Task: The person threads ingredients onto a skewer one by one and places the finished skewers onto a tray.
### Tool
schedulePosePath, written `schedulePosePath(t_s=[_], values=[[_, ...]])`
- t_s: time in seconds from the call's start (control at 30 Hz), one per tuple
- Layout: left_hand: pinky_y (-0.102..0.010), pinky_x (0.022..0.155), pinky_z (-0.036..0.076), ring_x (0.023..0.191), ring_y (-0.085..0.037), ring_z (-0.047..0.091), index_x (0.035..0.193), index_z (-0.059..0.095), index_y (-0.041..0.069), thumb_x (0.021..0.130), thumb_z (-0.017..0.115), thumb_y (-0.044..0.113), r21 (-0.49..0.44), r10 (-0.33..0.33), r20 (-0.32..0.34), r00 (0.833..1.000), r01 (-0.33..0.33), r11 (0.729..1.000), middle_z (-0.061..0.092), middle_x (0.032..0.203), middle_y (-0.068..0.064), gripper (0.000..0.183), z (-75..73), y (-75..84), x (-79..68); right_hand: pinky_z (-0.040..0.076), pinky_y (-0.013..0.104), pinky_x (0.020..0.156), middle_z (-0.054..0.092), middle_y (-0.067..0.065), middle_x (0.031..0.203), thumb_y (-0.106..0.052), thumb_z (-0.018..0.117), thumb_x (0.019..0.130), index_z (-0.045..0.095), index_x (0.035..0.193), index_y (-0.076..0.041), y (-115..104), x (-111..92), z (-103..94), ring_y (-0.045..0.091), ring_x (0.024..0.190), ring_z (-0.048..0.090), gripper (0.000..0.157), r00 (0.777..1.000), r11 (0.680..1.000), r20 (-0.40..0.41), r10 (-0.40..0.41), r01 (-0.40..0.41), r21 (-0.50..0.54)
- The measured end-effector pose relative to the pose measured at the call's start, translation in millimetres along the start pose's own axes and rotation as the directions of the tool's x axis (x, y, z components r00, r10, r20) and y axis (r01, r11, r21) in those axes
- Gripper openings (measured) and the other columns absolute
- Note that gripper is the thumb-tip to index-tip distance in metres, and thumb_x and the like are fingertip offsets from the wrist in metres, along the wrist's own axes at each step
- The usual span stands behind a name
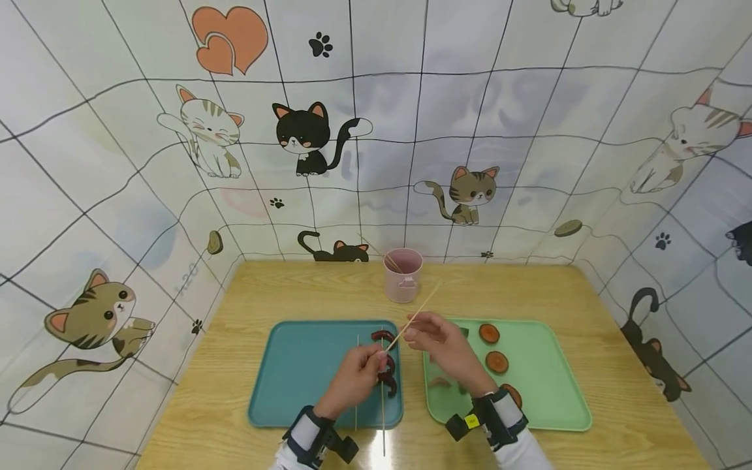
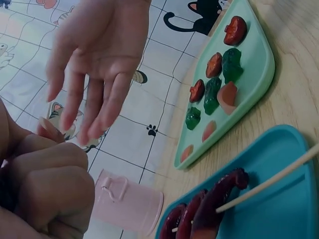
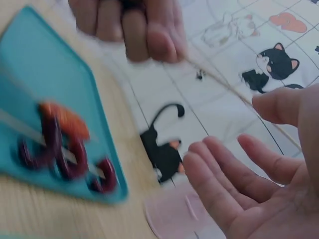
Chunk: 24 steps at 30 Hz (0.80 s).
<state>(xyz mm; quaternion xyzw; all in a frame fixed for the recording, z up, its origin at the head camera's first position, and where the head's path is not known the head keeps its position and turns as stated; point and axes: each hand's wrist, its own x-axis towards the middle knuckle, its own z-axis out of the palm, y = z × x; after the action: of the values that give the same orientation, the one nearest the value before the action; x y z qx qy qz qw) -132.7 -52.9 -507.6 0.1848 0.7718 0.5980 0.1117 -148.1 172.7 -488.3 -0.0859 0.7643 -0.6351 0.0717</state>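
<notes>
My left hand [image 1: 355, 373] pinches a thin wooden skewer [image 1: 424, 302], which slants up and to the right above the trays. Beside its upper part, my right hand [image 1: 443, 346] has relaxed, spread fingers; in the right wrist view its thumb [image 3: 276, 105] overlaps the skewer. Below the left hand, the blue tray [image 1: 299, 372] bears a skewer threaded with several dark red, curled tentacle-like pieces [image 1: 388, 382]. A second skewer [image 1: 356, 418] lies left of it, partly hidden by the hand. An orange piece [image 3: 75, 122] shows beside the tentacles in the right wrist view.
On the green tray [image 1: 558, 372] at the right are brown-red round pieces [image 1: 497, 361], green pieces [image 2: 232, 64] and pinkish pieces [image 2: 228, 97]. A pink bucket [image 1: 403, 281] with skewers stands at the back, near the cat-patterned cloth wall [image 1: 388, 163].
</notes>
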Motion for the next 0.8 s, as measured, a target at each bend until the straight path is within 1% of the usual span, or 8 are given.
schedulePosePath(t_s=[0.07, 0.13, 0.23, 0.37, 0.43, 0.57, 0.67, 0.8], values=[[-0.019, 0.051, 0.031, 0.053, -0.003, 0.036, 0.086, 0.054, -0.013, 0.111, 0.044, 0.016, -0.017, -0.023, -0.005, 1.000, 0.023, 1.000, 0.041, 0.066, 0.002, 0.039, -1.7, -1.9, -1.3, 0.059, 0.034, 0.087, 0.070, 0.011, 0.128, -0.032, 0.067, 0.101, 0.058, 0.139, -0.014, 0.6, 1.0, -9.0, 0.026, 0.116, 0.069, 0.044, 0.999, 0.993, -0.040, 0.002, -0.006, -0.115], [-0.018, 0.052, 0.032, 0.054, -0.003, 0.036, 0.086, 0.054, -0.010, 0.111, 0.044, 0.016, -0.036, -0.049, -0.019, 0.999, 0.049, 0.998, 0.041, 0.069, 0.002, 0.038, -3.7, -3.7, -3.0, 0.058, 0.037, 0.088, 0.069, 0.010, 0.128, -0.031, 0.068, 0.101, 0.057, 0.140, -0.016, 2.9, 2.9, -18.8, 0.028, 0.115, 0.069, 0.043, 0.997, 0.978, -0.077, -0.013, -0.003, -0.208], [-0.019, 0.051, 0.031, 0.053, -0.004, 0.035, 0.084, 0.053, -0.004, 0.112, 0.042, 0.015, -0.073, -0.082, -0.036, 0.996, 0.079, 0.994, 0.041, 0.070, 0.002, 0.036, -6.9, -6.7, -5.9, 0.056, 0.041, 0.096, 0.068, 0.012, 0.131, -0.025, 0.067, 0.101, 0.056, 0.143, -0.016, 12.3, 7.1, -34.9, 0.029, 0.117, 0.068, 0.044, 0.993, 0.954, -0.108, -0.043, 0.009, -0.301], [-0.019, 0.050, 0.031, 0.052, -0.005, 0.034, 0.082, 0.053, 0.000, 0.112, 0.042, 0.017, -0.087, -0.078, -0.048, 0.996, 0.073, 0.994, 0.040, 0.069, 0.001, 0.036, -11.4, -10.9, -9.2, 0.054, 0.046, 0.100, 0.064, 0.017, 0.136, -0.026, 0.066, 0.102, 0.052, 0.146, -0.012, 31.0, 12.7, -58.2, 0.034, 0.120, 0.065, 0.048, 0.992, 0.920, -0.112, -0.059, 0.011, -0.391], [-0.019, 0.051, 0.032, 0.053, -0.004, 0.035, 0.082, 0.053, -0.001, 0.112, 0.042, 0.018, -0.085, -0.069, -0.049, 0.996, 0.065, 0.994, 0.041, 0.069, 0.000, 0.037, -13.1, -12.9, -10.5, 0.053, 0.048, 0.102, 0.062, 0.020, 0.138, -0.027, 0.065, 0.102, 0.051, 0.146, -0.009, 40.1, 14.4, -69.0, 0.036, 0.123, 0.063, 0.050, 0.994, 0.901, -0.101, -0.052, 0.003, -0.433], [-0.018, 0.052, 0.033, 0.054, -0.003, 0.037, 0.085, 0.051, -0.011, 0.112, 0.043, 0.017, -0.093, -0.081, -0.046, 0.996, 0.076, 0.993, 0.042, 0.071, -0.002, 0.040, -15.7, -16.1, -12.7, 0.050, 0.055, 0.103, 0.061, 0.022, 0.139, -0.023, 0.065, 0.102, 0.053, 0.144, -0.003, 53.1, 16.5, -85.1, 0.040, 0.124, 0.060, 0.047, 0.997, 0.852, -0.071, -0.017, -0.023, -0.523], [-0.019, 0.053, 0.033, 0.054, -0.004, 0.037, 0.090, 0.049, -0.018, 0.112, 0.043, 0.017, -0.101, -0.100, -0.036, 0.994, 0.096, 0.990, 0.043, 0.072, -0.002, 0.042, -17.1, -16.7, -14.8, 0.050, 0.057, 0.102, 0.063, 0.022, 0.135, -0.018, 0.066, 0.100, 0.057, 0.139, 0.000, 60.5, 18.2, -91.1, 0.041, 0.124, 0.061, 0.044, 0.998, 0.811, -0.059, 0.009, -0.042, -0.584], [-0.020, 0.055, 0.033, 0.055, -0.005, 0.036, 0.092, 0.048, -0.018, 0.112, 0.043, 0.020, -0.105, -0.126, -0.028, 0.992, 0.122, 0.987, 0.041, 0.071, 0.000, 0.044, -17.7, -16.6, -17.1, 0.051, 0.057, 0.099, 0.067, 0.023, 0.128, -0.012, 0.068, 0.096, 0.062, 0.133, 0.004, 72.8, 22.6, -93.3, 0.041, 0.119, 0.064, 0.040, 0.999, 0.769, -0.050, 0.008, -0.038, -0.638]])
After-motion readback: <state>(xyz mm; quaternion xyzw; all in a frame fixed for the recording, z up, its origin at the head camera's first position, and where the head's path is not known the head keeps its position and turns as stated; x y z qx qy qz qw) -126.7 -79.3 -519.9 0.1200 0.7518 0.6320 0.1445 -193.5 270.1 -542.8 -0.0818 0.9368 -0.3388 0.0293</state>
